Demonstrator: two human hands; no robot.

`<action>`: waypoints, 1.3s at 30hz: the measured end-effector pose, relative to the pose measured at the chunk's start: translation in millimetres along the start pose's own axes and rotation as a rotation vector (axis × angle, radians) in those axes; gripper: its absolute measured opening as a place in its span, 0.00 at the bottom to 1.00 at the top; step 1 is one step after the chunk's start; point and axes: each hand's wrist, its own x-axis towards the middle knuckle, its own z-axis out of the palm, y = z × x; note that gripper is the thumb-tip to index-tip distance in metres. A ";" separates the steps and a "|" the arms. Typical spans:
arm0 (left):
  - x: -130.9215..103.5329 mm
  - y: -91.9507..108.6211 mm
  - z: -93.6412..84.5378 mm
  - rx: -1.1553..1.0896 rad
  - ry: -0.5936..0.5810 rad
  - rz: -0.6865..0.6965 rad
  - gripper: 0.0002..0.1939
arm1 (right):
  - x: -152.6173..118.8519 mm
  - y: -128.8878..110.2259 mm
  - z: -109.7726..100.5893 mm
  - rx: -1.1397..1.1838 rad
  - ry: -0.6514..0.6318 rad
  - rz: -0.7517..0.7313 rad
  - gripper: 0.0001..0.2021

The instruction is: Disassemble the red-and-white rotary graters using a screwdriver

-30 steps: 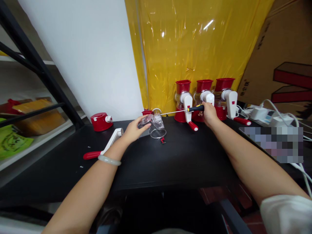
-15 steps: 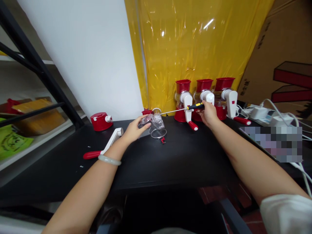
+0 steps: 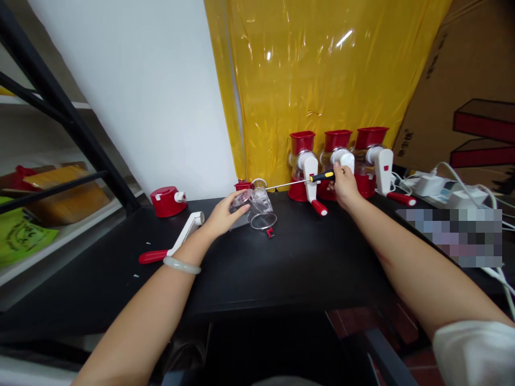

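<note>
My left hand is closed on a clear plastic grater body, which lies tilted on the black table. In my right hand is a screwdriver with a black and yellow handle, held nearly level. Its thin shaft points left and its tip meets the clear body, though the exact contact point is too small to tell. A small red clip lies by the body's round rim. Left of my left hand are a white crank handle with a red grip and a red round base.
Behind my right hand stand three red-and-white rotary graters, one with its crank near the screwdriver. White chargers and cables lie at the right beside a pixelated screen. A shelf is at the left. The black table ends in front of me.
Both hands keep their holds, and the screwdriver stays against the clear body. My right fingers have shifted slightly on the handle. The whole view has moved a little.
</note>
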 end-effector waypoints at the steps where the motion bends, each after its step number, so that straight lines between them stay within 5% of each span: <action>1: 0.0 -0.3 0.1 0.002 0.000 -0.002 0.33 | -1.9 -2.2 1.1 -0.003 0.025 0.025 0.16; 9: -0.8 3.3 -0.3 0.003 0.002 -0.007 0.33 | -8.7 -17.0 6.1 0.162 0.023 0.182 0.03; 18: -1.0 3.4 -0.7 0.012 0.000 -0.005 0.33 | -1.4 -1.7 -2.5 -0.092 0.071 0.007 0.17; 26: 0.4 -0.6 -0.3 -0.003 -0.004 0.018 0.33 | -9.0 -15.1 7.3 0.164 0.045 0.162 0.04; 39: 0.5 -2.4 -0.5 0.024 -0.010 0.000 0.32 | -12.9 -17.3 9.9 0.231 0.088 0.191 0.05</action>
